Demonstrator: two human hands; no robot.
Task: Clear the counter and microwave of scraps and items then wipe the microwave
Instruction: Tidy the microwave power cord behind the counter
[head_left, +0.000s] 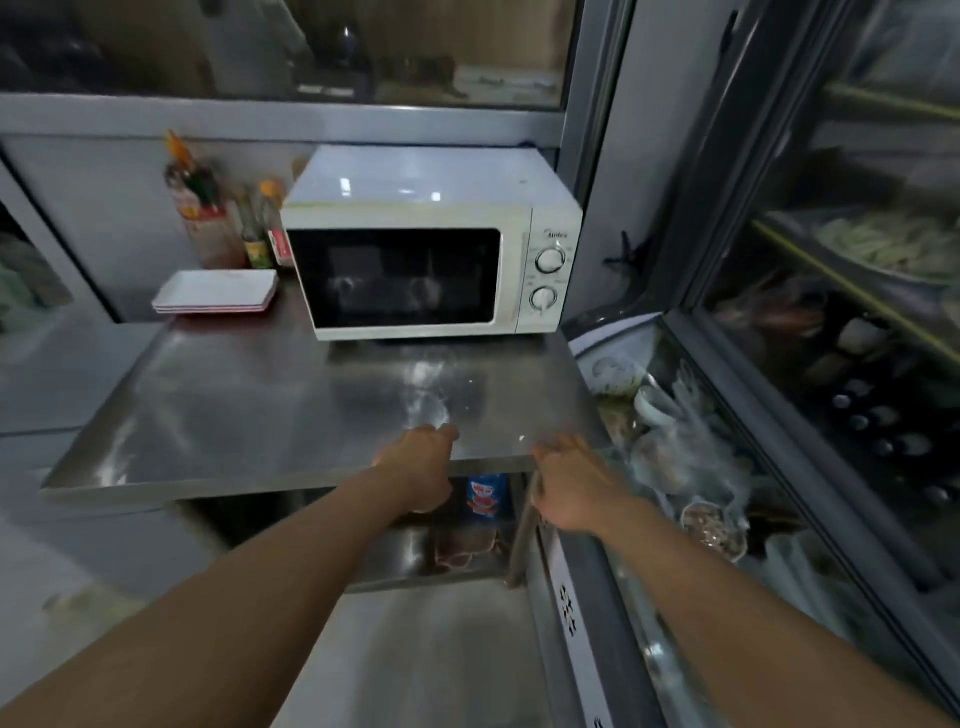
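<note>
One white boxy microwave (431, 244) is sitting at the back right of the steel worktop (234, 405), its dark glass door closed and two round dials stacked on its right panel. Left of the microwave, a short stack of white rectangular plates (215, 292) is lying flat; how many, I cannot tell. Behind the plates and beside the microwave's left wall, a cluster of sauce bottles (218, 218) is standing upright, blurred, at least three. In front of the microwave the brushed metal is showing smears and a few pale specks.

At the worktop's near edge, in front of the microwave, two bare hands are reaching in. The left hand (423, 467) is curling over the edge with its fingers bent down under the lip; whether it is holding anything, I cannot tell. The right hand (569, 478) is lying near the front right corner, fingers relaxed and fairly straight, holding nothing visible.

Below the microwave, under the worktop, a blue packet (487, 496) is standing on a lower shelf. Right of the microwave, a glass-fronted cooler (831, 312) is showing shelves of food.
</note>
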